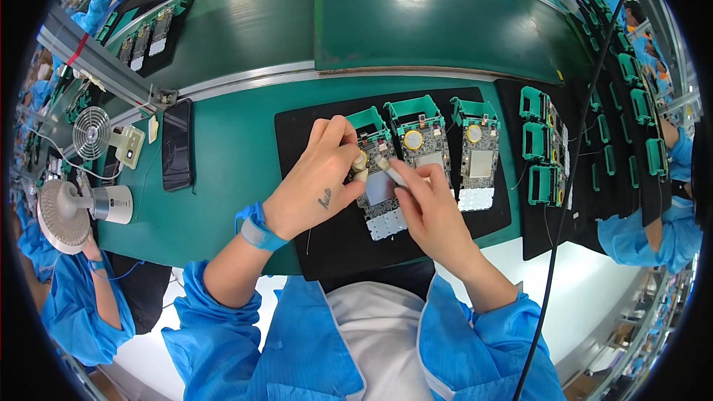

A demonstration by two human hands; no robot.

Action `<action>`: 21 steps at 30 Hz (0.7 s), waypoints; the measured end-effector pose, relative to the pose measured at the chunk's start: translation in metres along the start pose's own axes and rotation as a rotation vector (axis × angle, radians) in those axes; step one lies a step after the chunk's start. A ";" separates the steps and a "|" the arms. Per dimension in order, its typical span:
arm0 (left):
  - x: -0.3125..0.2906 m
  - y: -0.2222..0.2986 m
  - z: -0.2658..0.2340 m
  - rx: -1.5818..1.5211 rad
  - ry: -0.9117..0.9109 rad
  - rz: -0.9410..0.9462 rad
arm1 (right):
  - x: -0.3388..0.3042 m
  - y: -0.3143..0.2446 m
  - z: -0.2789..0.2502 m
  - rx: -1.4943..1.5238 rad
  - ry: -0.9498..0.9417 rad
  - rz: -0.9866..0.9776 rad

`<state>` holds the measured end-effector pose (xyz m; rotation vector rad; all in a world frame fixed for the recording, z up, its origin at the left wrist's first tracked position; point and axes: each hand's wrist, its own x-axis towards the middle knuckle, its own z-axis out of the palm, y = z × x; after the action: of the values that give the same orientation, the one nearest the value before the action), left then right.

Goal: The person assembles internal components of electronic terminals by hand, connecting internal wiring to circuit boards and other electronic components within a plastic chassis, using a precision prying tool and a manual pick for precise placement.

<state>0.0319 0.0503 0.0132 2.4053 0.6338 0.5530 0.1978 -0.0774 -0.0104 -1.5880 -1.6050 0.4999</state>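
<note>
Lying toward the left side of the black mat [334,252], near the tabletop's [223,215] front edge, the leftmost circuit board [388,224] is apparently kept within reach of both hands. The left hand's [316,178] grip is nearly closed over its upper part, perhaps for steadying; the right hand's [438,215] fingers are bunched opposite. Whether anything is pinched by either cannot be told.

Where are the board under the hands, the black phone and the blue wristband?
Board [387,225], head view: white lower end.
Black phone [177,145], head view: dark screen.
Blue wristband [263,231], head view: band's middle.
</note>
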 end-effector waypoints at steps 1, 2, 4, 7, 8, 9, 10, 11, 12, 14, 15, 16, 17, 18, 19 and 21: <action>0.001 -0.001 0.000 -0.013 -0.020 0.002 | 0.000 0.002 0.001 0.001 0.001 0.002; 0.002 -0.002 0.000 -0.012 -0.022 0.001 | -0.001 0.004 0.002 -0.016 0.016 -0.005; 0.001 -0.007 0.002 -0.025 -0.007 0.026 | 0.001 0.006 0.003 -0.031 0.032 -0.011; 0.001 -0.007 0.001 -0.039 -0.010 0.011 | 0.015 0.008 0.007 -0.089 0.111 -0.009; 0.002 -0.007 0.001 -0.041 -0.015 0.014 | 0.022 0.012 0.014 -0.098 0.134 -0.103; 0.003 -0.006 0.001 -0.055 -0.010 0.000 | 0.027 0.015 0.017 -0.109 0.156 -0.197; 0.003 -0.006 0.002 -0.069 -0.005 -0.013 | 0.029 0.016 0.016 -0.112 0.160 -0.191; 0.002 -0.006 0.003 -0.068 -0.003 -0.016 | 0.032 0.017 0.016 -0.164 0.107 -0.197; 0.000 -0.008 0.006 -0.088 0.042 -0.014 | 0.034 0.017 0.016 -0.216 0.054 -0.202; -0.005 -0.013 0.013 -0.107 0.088 -0.015 | 0.034 0.016 0.015 -0.225 0.037 -0.176; -0.008 -0.015 0.018 -0.118 0.143 0.015 | 0.033 0.016 0.015 -0.235 0.023 -0.149; -0.009 -0.015 0.020 -0.129 0.198 0.046 | 0.032 0.015 0.016 -0.233 0.021 -0.150; -0.008 -0.014 0.021 -0.132 0.196 0.045 | 0.031 0.015 0.015 -0.193 0.035 -0.120; -0.006 -0.013 0.021 -0.093 0.196 0.061 | 0.030 0.014 0.015 -0.153 0.050 -0.090; -0.004 -0.011 0.020 -0.055 0.195 0.078 | 0.028 0.013 0.012 -0.155 0.050 -0.087; -0.002 -0.007 0.017 -0.044 0.163 0.045 | 0.026 0.011 0.005 -0.141 0.132 0.041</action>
<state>0.0370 0.0468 -0.0040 2.3540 0.6304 0.7807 0.2038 -0.0498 -0.0151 -1.7245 -1.5391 0.3017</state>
